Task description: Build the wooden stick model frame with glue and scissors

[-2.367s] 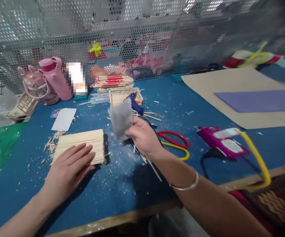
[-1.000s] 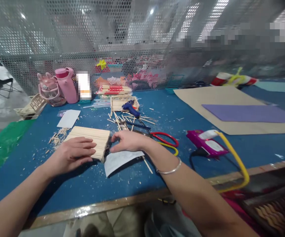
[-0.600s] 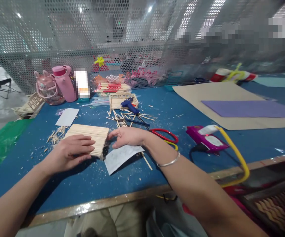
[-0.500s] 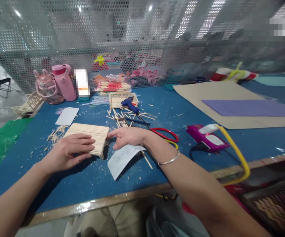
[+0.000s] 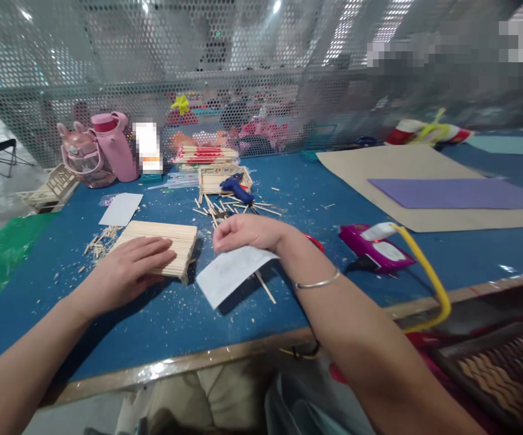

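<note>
A flat block of pale wooden sticks (image 5: 182,241) lies on the blue table, its sticks packed side by side. My left hand (image 5: 141,263) rests over its near left part, fingers across the top and thumb down by the front edge. To the right, my right hand (image 5: 246,232) is curled, apart from the block, with a silver bangle on the wrist. A creased white sheet (image 5: 229,275) hangs from under its fingers, slanting toward the table. My palm hides how the sheet is gripped. A loose stick (image 5: 267,289) lies below the sheet.
Behind my right hand are scattered sticks (image 5: 216,208), a blue glue gun (image 5: 238,190) and a small stick-built tray (image 5: 203,182). A purple device (image 5: 377,251) with a yellow cable (image 5: 429,278) stands at right. Pink bottles (image 5: 114,148) stand back left. Stick offcuts (image 5: 101,241) lie left.
My right hand has pulled away from the block's right edge, moving right and curling its fingers, and the white sheet shifts with it. My left hand stays on the block.
</note>
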`<state>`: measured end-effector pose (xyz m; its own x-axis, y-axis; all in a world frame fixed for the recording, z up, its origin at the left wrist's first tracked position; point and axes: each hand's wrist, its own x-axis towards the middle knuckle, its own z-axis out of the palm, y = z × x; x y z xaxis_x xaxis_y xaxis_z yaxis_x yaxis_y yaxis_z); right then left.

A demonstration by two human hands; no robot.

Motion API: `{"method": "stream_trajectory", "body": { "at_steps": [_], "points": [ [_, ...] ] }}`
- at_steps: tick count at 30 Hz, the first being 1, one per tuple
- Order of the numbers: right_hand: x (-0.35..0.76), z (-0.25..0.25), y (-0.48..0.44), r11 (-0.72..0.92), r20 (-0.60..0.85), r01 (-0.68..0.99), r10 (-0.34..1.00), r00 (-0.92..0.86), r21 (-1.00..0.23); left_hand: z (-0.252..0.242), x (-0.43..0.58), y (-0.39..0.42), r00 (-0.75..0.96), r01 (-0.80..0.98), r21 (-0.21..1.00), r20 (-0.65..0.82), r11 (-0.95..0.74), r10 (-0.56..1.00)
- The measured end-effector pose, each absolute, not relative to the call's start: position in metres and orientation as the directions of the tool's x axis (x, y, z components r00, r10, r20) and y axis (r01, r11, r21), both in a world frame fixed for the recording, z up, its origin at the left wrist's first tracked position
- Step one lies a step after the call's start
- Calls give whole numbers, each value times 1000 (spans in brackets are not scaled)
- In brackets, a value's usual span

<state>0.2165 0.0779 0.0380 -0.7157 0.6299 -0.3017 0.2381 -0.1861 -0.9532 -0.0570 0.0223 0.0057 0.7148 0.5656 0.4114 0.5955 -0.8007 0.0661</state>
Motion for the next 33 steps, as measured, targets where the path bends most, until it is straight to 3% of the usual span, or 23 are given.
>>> {"method": "stream_trajectory", "body": {
  "at_steps": [2,4,6,8,10,13,15,18,21,23,26,29,31,33],
  "points": [
    [231,45,85,-103,-122,67,810,-574,-992,5,-59,21,698,635,6,426,-773,576],
    [242,46,95,27,27,-5,954,-298,-1000,7,-62,20,676,665,-22,442,-746,590],
    [248,40,104,114,106,199,993,-48,-973,7,-63,20,644,702,-34,457,-711,613],
    [247,32,109,105,155,553,987,45,-827,6,-63,21,627,733,-47,435,-679,646],
    [240,27,107,82,196,794,979,48,-602,2,-61,25,620,758,-66,381,-649,686],
    [224,26,95,134,404,912,914,38,-389,-5,-57,32,595,793,-91,331,-603,733],
    [214,27,87,184,541,934,841,11,-305,-7,-57,36,571,810,-94,353,-579,741],
    [208,28,79,204,580,953,814,-39,-222,-2,-57,38,518,826,-50,461,-562,720],
    [208,30,73,218,582,963,809,-88,-157,9,-56,34,390,831,99,600,-548,699],
    [209,33,69,316,583,939,792,-182,-136,16,-51,29,313,790,227,649,-569,694],
    [209,36,64,552,619,805,715,-323,-217,20,-38,24,297,656,356,688,-665,662],
    [209,35,63,532,654,653,753,-72,-540,14,-23,24,224,558,426,749,-712,623],
    [208,35,64,414,519,548,854,43,-727,6,-19,27,135,497,461,796,-735,590],
    [204,36,61,344,322,455,938,-129,-821,-3,-20,30,115,452,469,813,-759,571]
  ]
}}
